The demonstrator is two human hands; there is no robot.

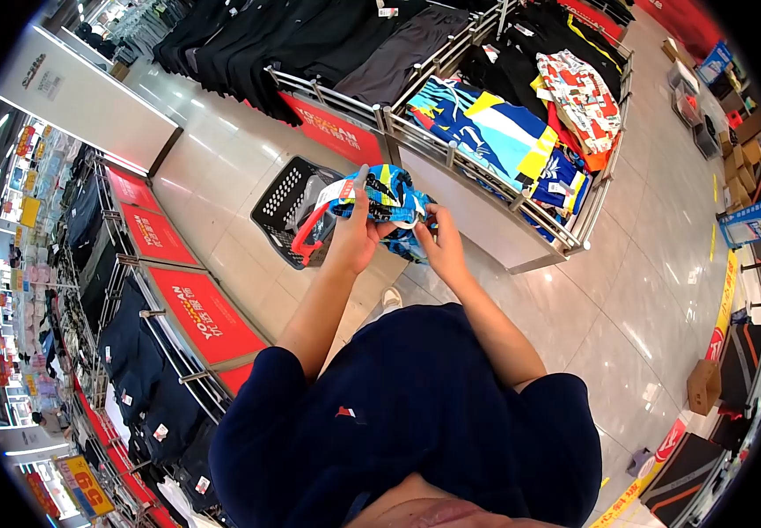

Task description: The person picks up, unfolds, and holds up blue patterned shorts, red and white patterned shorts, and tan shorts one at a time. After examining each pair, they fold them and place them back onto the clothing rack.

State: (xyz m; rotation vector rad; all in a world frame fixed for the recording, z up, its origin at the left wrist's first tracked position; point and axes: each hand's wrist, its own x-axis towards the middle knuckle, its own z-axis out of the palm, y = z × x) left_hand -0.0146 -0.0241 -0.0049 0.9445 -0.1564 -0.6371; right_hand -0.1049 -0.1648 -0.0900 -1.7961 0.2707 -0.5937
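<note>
I am looking down through the head camera, and closest to me I am seeing a dark blue shirt with both bare arms reaching out in front of it.

The left hand is gripping the blue clothing from the left side, with the thumb pointing up and the fingers wrapped around the cloth. The right hand is pinching the right edge of the same clothing, with its fingers closed on it. So both hands are holding the clothing up in the air, in front of the chest and above the floor. A white tag is hanging off the clothing next to the left thumb.

Under the arms, a light shoe is showing on the shiny tiles.

Just behind the hands, a black basket with red handles is sitting on the floor. Past it, a rack with metal rails is holding bright clothes in blue, yellow, red and white. Further back, dark clothes are lying in rows.

On the left, red signs are running along another rack. Far to the right, a brown box is sitting on the floor.
</note>
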